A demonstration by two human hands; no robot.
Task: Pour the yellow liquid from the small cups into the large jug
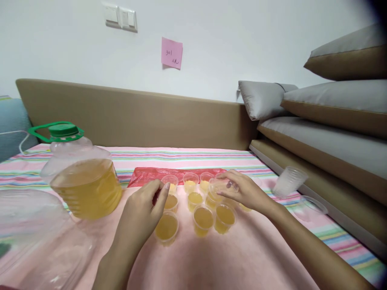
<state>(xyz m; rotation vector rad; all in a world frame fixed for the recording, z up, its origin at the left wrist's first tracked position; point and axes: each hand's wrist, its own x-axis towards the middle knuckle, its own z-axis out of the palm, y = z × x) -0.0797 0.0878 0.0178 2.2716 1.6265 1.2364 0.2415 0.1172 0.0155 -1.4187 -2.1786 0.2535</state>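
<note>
Several small clear plastic cups of yellow liquid stand in rows before me, among them a front-left cup [167, 227], a front-middle cup [203, 219] and a front-right cup [225, 217]. My right hand [238, 187] holds a clear round plastic lid [222, 185] by its edge, above a filled cup [213, 199] on the right of the group. My left hand [148, 199] is beside the left column, its fingers curled in and its thumb by a back-left cup [170, 180]. Whatever those fingers may hold is hidden.
At left stands a large clear jug [87, 185] of yellow liquid with a green cap [63, 131]. Blurred clear plastic [60, 257] lies nearer me. A red plastic bag [145, 177] lies behind the cups. Stacked cups [290, 181], a loose lid [314, 204] and cushions [326, 133] are at right.
</note>
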